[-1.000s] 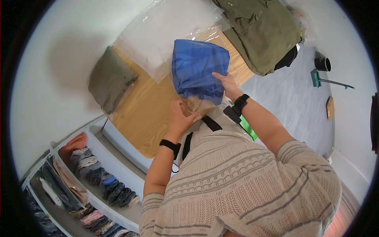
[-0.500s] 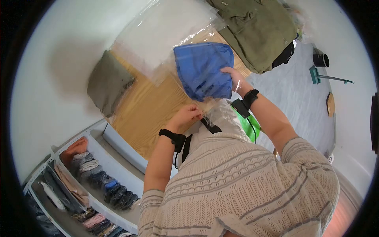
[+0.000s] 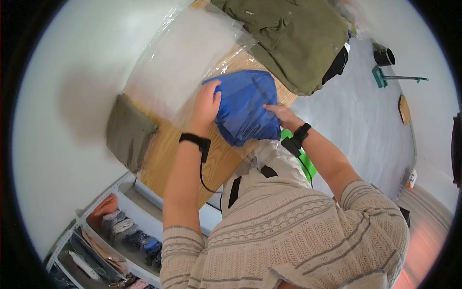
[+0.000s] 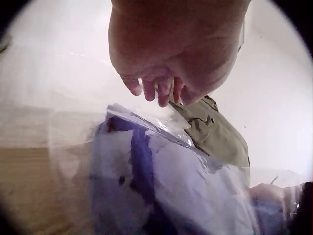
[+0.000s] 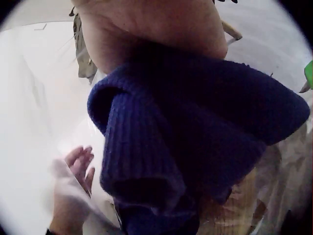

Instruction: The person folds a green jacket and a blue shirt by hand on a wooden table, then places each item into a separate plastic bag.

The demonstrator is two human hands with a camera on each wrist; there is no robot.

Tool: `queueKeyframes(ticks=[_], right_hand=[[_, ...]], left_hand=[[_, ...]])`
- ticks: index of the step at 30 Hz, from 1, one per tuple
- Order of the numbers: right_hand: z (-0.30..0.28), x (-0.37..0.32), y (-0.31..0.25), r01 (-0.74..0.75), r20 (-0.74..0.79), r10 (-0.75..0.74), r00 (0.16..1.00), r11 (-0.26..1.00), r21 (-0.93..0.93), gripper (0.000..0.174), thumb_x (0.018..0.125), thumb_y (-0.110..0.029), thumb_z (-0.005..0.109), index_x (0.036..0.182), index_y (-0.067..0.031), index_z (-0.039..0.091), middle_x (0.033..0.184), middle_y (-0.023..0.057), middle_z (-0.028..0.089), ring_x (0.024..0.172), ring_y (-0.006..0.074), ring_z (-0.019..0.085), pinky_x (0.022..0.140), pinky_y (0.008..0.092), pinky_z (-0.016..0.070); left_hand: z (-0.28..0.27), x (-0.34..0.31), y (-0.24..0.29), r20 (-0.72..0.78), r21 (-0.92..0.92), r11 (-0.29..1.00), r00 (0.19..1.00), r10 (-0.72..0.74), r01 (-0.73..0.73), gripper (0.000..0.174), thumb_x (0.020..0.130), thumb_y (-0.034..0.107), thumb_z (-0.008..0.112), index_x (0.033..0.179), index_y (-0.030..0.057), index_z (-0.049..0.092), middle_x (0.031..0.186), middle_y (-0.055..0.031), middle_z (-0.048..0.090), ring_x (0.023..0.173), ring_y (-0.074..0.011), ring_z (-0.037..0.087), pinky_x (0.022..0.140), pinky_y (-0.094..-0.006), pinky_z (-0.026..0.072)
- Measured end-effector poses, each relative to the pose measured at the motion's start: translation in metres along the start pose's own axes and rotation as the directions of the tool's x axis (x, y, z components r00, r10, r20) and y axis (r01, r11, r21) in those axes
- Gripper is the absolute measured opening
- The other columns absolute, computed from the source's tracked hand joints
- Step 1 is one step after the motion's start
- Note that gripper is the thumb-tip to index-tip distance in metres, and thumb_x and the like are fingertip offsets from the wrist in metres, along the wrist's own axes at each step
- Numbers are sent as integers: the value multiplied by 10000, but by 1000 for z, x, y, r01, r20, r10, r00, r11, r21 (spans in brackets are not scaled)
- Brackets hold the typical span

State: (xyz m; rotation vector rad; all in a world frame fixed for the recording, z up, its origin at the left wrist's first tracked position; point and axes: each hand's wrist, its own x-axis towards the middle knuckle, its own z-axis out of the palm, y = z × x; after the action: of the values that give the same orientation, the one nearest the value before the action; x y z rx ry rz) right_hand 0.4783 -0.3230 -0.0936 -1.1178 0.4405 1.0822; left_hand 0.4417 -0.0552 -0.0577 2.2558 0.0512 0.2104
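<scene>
A folded blue garment in a clear plastic bag is held over the near part of the table. At its right side my right hand grips it, thumb on top and the other fingers hidden beneath. Ribbed knit edges of the blue garment show in the right wrist view. My left hand is at the bag's upper left edge in the head view. From the left wrist, that left hand has its fingers loosely bent above the bag's edge, holding nothing.
Clear plastic sheeting covers the back of the wooden table. A bagged grey-green garment lies at the left, an olive garment at the back right. Bins of folded clothes stand lower left; a green-headed broom lies on the floor.
My left hand has gone from the bag's near end up to its far left edge. The bagged blue garment has shifted slightly nearer, with my right hand still gripping it.
</scene>
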Motion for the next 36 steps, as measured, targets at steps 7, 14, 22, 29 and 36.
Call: queueKeyframes(ticks=[7,14,22,29,36], right_hand=[[-4,15,11,106,-31,-106,994,994,-5,352,840,-137,615,1118,63,534,1001,126,631,837,215,628,781,342,516],[-15,-11,31,27,-119,-20,993,998,60,365,865,-135,587,1155,65,495,1072,132,601,910,218,612,824,348,503],[-22,-59,59,-152,-55,195,979,887,436,501,854,-213,608,1283,-38,417,1227,114,538,1120,264,519,991,407,382],[-28,-57,48,-265,227,179,957,860,437,668,705,-86,637,1321,-19,387,1325,135,458,1211,305,433,1061,470,258],[-15,-47,53,-258,301,132,945,866,428,672,668,-55,594,1310,-9,400,1325,138,456,1211,304,428,1059,469,261]], left_hand=[[54,80,-22,420,417,894,907,-31,-162,438,917,316,437,1287,81,436,1393,-83,386,1294,-250,340,1046,-379,302],[62,80,-18,403,571,818,892,-204,-71,493,929,419,371,1321,122,401,1443,-39,307,1321,-225,296,1068,-449,247],[60,82,-12,401,567,823,883,-245,-29,510,926,419,369,1335,114,379,1450,-54,294,1332,-239,278,1078,-515,177],[1,17,18,261,191,971,947,-189,142,365,883,350,505,856,-3,592,930,-174,607,864,-349,541,745,-425,422],[-5,-145,28,635,46,664,492,-596,746,469,877,439,529,903,-20,618,751,-88,612,684,-196,555,634,-338,434]])
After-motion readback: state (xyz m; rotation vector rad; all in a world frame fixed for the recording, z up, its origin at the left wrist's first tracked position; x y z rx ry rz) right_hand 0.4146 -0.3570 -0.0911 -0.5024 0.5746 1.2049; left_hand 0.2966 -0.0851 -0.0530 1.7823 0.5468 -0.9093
